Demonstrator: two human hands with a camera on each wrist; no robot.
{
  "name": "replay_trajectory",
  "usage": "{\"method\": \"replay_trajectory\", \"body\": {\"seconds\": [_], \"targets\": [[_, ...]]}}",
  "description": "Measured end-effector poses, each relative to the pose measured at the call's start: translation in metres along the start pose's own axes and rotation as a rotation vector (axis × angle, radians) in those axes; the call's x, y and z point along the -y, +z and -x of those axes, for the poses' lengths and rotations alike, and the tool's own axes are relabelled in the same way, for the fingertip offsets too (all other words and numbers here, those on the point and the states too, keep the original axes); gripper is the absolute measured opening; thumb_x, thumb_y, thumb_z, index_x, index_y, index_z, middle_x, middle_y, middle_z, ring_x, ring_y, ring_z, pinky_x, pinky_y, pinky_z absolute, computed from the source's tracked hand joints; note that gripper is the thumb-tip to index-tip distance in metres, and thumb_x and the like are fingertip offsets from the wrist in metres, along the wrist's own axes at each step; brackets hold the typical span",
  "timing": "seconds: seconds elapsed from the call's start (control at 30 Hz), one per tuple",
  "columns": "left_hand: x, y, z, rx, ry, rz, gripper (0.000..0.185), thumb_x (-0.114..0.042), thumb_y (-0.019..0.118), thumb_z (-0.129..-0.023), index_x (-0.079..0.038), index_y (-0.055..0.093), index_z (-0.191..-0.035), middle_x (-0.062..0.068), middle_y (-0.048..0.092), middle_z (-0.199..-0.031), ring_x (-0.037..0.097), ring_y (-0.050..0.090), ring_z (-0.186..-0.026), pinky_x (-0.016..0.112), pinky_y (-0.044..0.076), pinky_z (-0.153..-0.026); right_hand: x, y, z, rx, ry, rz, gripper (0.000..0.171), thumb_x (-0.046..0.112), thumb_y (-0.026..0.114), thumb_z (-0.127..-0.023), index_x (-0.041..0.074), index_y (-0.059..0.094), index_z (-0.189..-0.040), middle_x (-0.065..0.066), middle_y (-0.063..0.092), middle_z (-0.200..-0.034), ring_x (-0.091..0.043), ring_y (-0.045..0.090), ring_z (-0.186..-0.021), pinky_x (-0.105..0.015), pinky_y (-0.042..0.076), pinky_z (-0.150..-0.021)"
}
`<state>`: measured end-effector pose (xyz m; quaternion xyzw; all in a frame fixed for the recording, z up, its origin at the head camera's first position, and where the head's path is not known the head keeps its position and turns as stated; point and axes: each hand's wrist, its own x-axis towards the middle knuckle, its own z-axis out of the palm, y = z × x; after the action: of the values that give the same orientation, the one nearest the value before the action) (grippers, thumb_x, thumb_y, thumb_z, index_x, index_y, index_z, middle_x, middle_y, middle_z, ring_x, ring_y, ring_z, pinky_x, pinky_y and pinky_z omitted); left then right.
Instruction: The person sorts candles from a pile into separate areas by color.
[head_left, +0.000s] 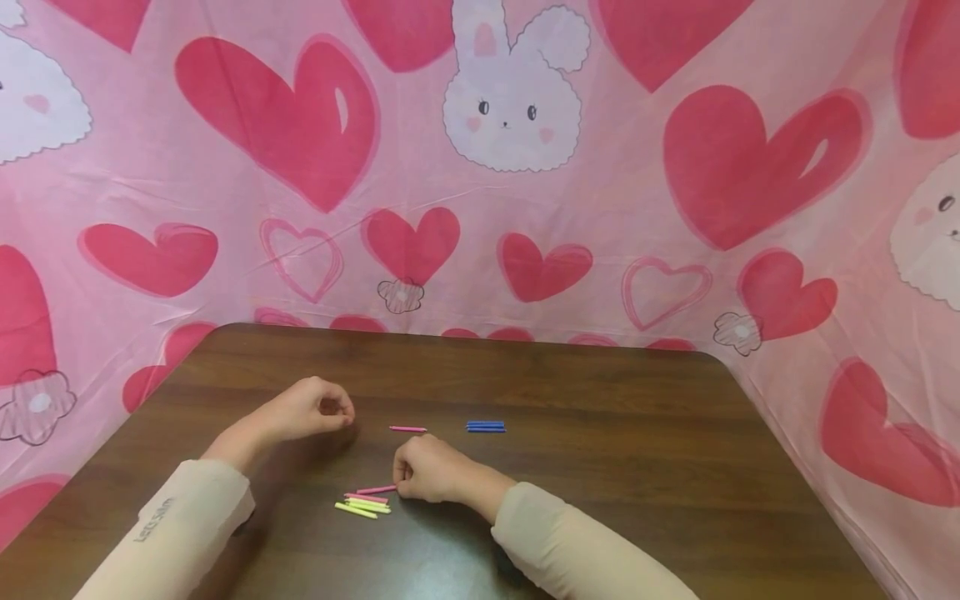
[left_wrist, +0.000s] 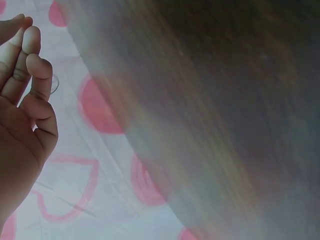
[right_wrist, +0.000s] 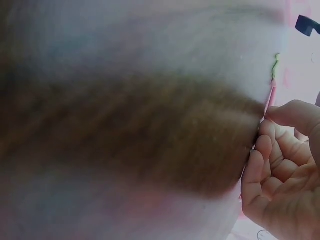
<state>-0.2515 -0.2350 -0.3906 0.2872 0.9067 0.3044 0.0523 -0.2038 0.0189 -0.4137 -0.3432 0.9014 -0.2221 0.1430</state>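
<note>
My right hand [head_left: 431, 469] has its thumb and fingertips at the end of a thin pink stick [head_left: 377, 489], low over the table. In the right wrist view that pink stick [right_wrist: 270, 97] runs from between the thumb and forefinger. Beside it lies a small pile of yellow sticks [head_left: 356, 510] with another pink stick [head_left: 366, 498]. My left hand [head_left: 311, 408] hovers over the table's left side, fingers loosely curled, nothing visible in it. Its thumb tip meets the forefinger in the left wrist view. A single pink stick [head_left: 408, 429] lies farther back, between the hands.
Several blue sticks [head_left: 486, 427] lie side by side, to the right of the lone pink one. The brown wooden table [head_left: 600, 417] has rounded far corners. Behind it hangs a pink cloth [head_left: 450, 192] with hearts and rabbits.
</note>
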Motion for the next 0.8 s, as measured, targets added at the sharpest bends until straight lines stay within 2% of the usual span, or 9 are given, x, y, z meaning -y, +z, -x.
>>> {"method": "replay_trajectory", "body": {"seconds": [0.4, 0.8], "targets": [[-0.010, -0.004, 0.030, -0.015, 0.017, -0.007, 0.005, -0.009, 0.075, -0.085, -0.013, 0.073, -0.088, -0.012, 0.063, -0.075, -0.001, 0.050, -0.068, 0.021, 0.046, -0.061, -0.006, -0.002, 0.000, -0.004, -0.022, -0.037, 0.011, 0.005, 0.072, -0.082, 0.012, 0.069, -0.074, 0.012, 0.053, -0.061, 0.003, 0.046, -0.056, -0.011, 0.041, -0.055], [-0.012, 0.010, 0.044, 0.027, 0.086, 0.030, 0.006, -0.010, 0.074, -0.085, -0.015, 0.072, -0.087, -0.015, 0.062, -0.076, -0.004, 0.051, -0.068, 0.020, 0.046, -0.059, -0.009, -0.005, 0.005, -0.006, -0.017, -0.168, 0.010, 0.003, 0.072, -0.083, 0.011, 0.069, -0.078, 0.011, 0.055, -0.064, 0.002, 0.047, -0.058, -0.013, 0.043, -0.056]]}}
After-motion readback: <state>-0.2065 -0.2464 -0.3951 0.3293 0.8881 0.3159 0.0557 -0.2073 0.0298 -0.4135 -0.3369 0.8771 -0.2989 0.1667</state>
